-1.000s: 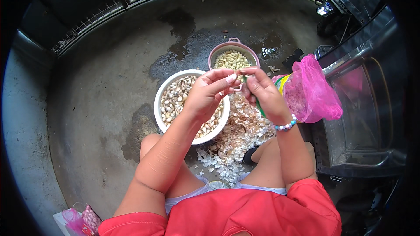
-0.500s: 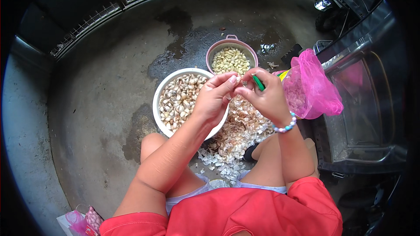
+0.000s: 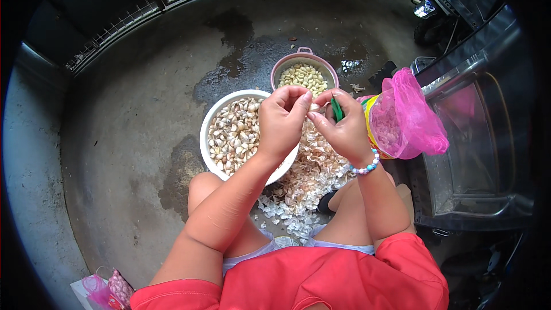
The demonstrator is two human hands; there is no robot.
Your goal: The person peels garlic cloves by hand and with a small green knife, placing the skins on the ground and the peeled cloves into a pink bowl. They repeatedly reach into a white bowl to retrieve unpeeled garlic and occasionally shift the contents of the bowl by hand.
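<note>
Wall: pale blue-grey painted wall (image 3: 34, 166) is running down the far left of the frame.
Lower-left corner: sheer pink mesh bag (image 3: 94, 287) is sitting next to a mottled pink-and-white netted bag (image 3: 120, 288).
Basin: round white plastic basin (image 3: 204, 135) is standing left of frame centre, holding a deep layer of unpeeled off-white garlic cloves (image 3: 232, 132).
Left hand: bare left hand (image 3: 281, 125) is reaching over the basin's right side, thumb and fingertips pinching narrow on the piece below.
Piece in work: small pale garlic clove (image 3: 314, 107) is sitting between the two hands' fingertips, just above frame centre; mostly hidden, can't tell how much skin is on it.
Colander: round pink-rimmed colander (image 3: 305, 55) is standing upper centre, just beyond the hands, holding peeled ivory cloves (image 3: 301, 77).
Skins: loose heap of papery white-and-tan garlic skins (image 3: 310, 166) is lying on the floor below the hands, beside the basin.
Tool: slim green tool (image 3: 337, 110) is resting in the right hand's curled grip; can't make out a blade.
Right hand: bare right hand (image 3: 351, 129) is holding the tool, thumb tip meeting the clove; pastel bead bracelet (image 3: 365, 166) is circling the wrist.
Right side: bright pink mesh bag (image 3: 410, 115) is bulging right of the hand, near a glossy dark panel (image 3: 470, 155).
</note>
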